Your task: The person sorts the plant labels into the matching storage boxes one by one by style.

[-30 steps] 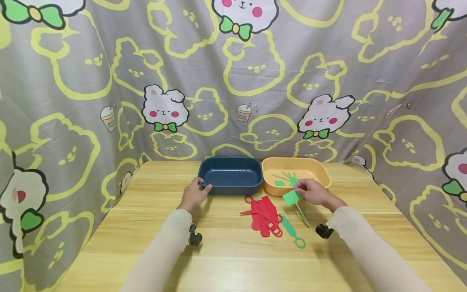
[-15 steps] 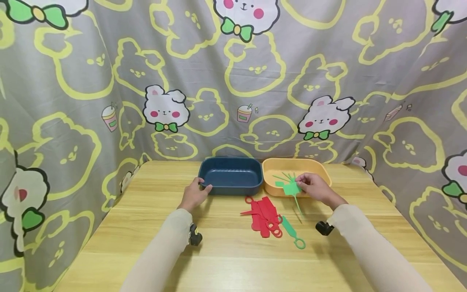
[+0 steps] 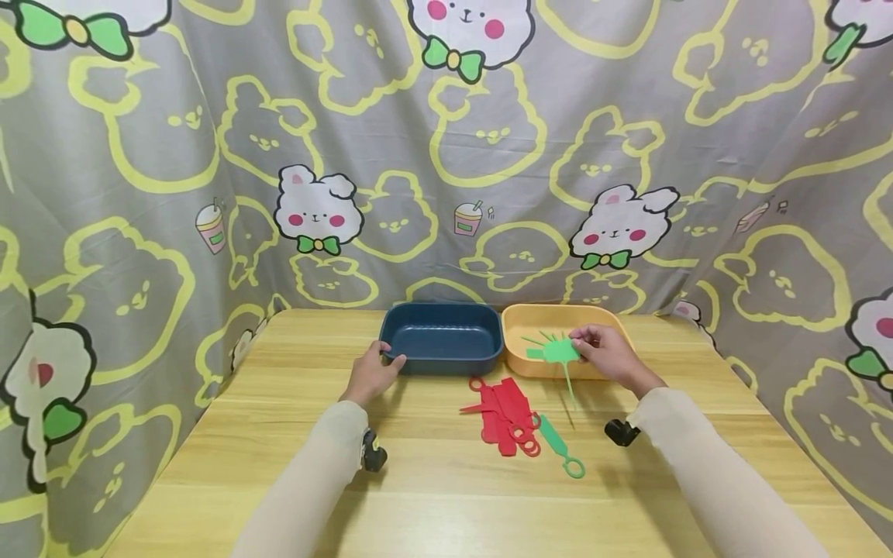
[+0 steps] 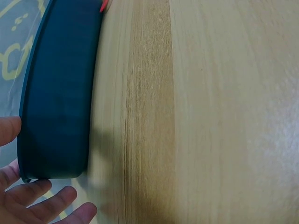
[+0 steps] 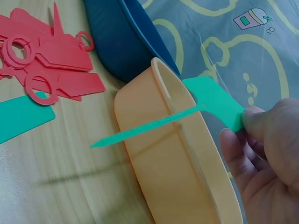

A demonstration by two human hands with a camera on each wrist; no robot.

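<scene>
My right hand (image 3: 608, 358) pinches the head of a green T-shaped plant label (image 5: 215, 100) between thumb and fingers. Its pointed stem hangs over the front rim of the yellow bin (image 3: 516, 363), apart from the table. Several green labels (image 3: 535, 353) lie inside that bin, partly hidden by the held one. At the navy bin (image 3: 446, 364), my left hand (image 3: 372, 373) holds the front left corner; in the left wrist view the thumb (image 4: 8, 129) touches the rim and the other fingers are at the end wall. Inside, the navy bin shows only its bare floor.
In front of the bins lies a pile of red tags (image 3: 508, 411), some with rings. A green ring-ended tag (image 3: 554, 440) lies right of the pile. The wooden table (image 3: 446, 504) is backed by a patterned curtain (image 3: 391, 263); the two bins stand side by side.
My right hand has moved slightly away from me, carrying the green label from in front of the yellow bin to above its front rim. The left hand stays at the navy bin.
</scene>
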